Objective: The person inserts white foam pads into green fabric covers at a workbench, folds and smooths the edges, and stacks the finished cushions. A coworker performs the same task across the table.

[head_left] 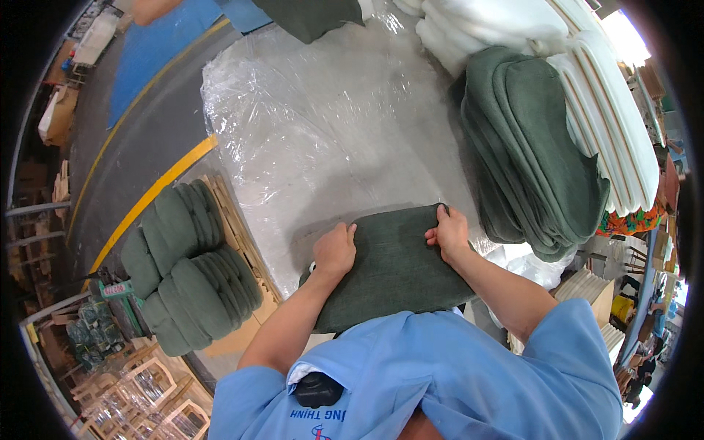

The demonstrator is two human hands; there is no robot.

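Note:
A dark green fabric cushion cover (400,264) hangs in front of my body, its far edge at the near side of a plastic-wrapped surface (330,125). My left hand (335,251) is closed on the cover's left upper corner, thumb on top. At the right upper corner my right hand (449,231) pinches the cloth between thumb and curled fingers. Between the hands the cover lies fairly flat and taut. Whether anything is inside it cannot be seen. To the right, a tall pile of folded dark green covers (521,147) rests near the surface's edge.
White foam pads (609,125) are stacked beyond the green pile, with white wadding (491,26) behind. Finished-looking green cushions (194,271) stand at the left. Wooden frames (150,389) lie lower left. A yellow floor line (158,187) crosses the grey floor. Another green piece (315,15) lies at the far edge.

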